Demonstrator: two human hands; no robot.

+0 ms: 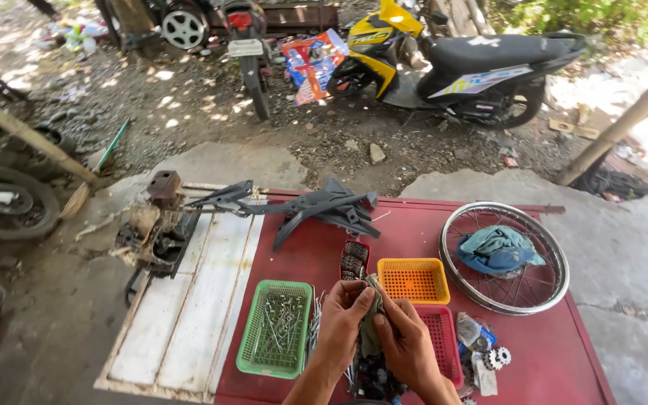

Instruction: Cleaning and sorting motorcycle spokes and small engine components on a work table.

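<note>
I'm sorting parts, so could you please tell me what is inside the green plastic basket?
The green plastic basket holds thin silvery metal rods, possibly spokes, lying loosely. Whatever lies beneath them cannot be seen.

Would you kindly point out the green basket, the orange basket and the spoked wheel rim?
green basket [247,352], head view, on its left rim.
orange basket [413,280], head view, on its mesh floor.
spoked wheel rim [560,259], head view, on its right edge.
</note>
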